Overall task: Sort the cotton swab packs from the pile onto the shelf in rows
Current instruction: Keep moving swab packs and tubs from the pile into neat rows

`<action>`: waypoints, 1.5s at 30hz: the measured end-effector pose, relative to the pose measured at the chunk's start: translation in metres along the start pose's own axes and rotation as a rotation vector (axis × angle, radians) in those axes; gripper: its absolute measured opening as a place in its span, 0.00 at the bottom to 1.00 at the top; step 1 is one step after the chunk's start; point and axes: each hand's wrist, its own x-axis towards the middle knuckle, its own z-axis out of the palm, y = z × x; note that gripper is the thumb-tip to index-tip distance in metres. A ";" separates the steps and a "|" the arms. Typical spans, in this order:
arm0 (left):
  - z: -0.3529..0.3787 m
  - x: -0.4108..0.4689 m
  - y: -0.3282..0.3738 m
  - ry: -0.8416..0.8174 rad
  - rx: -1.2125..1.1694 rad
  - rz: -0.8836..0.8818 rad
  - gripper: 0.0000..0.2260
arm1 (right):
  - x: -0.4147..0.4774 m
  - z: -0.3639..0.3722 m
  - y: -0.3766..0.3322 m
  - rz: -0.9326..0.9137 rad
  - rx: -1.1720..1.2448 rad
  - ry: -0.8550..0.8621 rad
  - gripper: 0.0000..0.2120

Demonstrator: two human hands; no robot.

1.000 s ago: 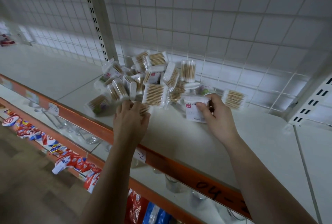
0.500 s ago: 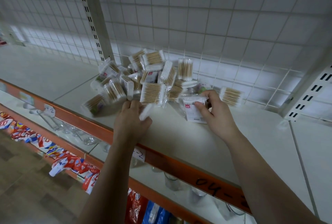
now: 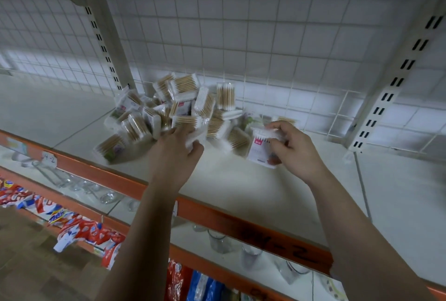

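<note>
Beside the jumbled pile of clear plastic swab packs (image 3: pixel 173 112), left hand (image 3: pixel 175 156) grips a white-edged pack (image 3: pixel 193 137), right hand (image 3: pixel 298 153) pinches a red-labelled pack (image 3: pixel 260 152), both newly lifted; rows unstarted.

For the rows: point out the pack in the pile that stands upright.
The upright pack at the back of the pile, by the wire grid: its swabs run vertically, the others lie flat or tilted.

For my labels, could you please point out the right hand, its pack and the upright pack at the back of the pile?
Right hand (image 3: pixel 299 153): head view, back of hand.
Its pack (image 3: pixel 259 152): head view, printed label.
Upright pack (image 3: pixel 225 95): head view, wooden sticks.
</note>
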 end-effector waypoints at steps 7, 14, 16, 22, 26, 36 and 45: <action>0.017 -0.008 0.078 -0.022 -0.167 0.135 0.16 | -0.031 -0.066 0.013 0.038 -0.076 0.079 0.11; 0.046 -0.038 0.191 -0.014 -0.228 0.315 0.20 | -0.089 -0.175 0.027 -0.057 -0.154 0.218 0.06; 0.054 -0.053 0.230 -0.048 -0.256 0.341 0.18 | -0.108 -0.214 0.030 -0.097 -0.137 0.269 0.07; 0.069 -0.095 0.339 -0.062 -0.334 0.444 0.12 | -0.164 -0.322 0.039 -0.172 -0.222 0.472 0.06; 0.074 -0.120 0.400 -0.032 -0.393 0.483 0.13 | -0.190 -0.382 0.055 -0.151 -0.256 0.568 0.06; 0.094 -0.157 0.503 -0.075 -0.427 0.538 0.13 | -0.237 -0.476 0.097 -0.098 -0.428 0.579 0.08; 0.106 -0.165 0.530 -0.100 -0.423 0.537 0.13 | -0.244 -0.492 0.150 0.065 -0.520 0.470 0.13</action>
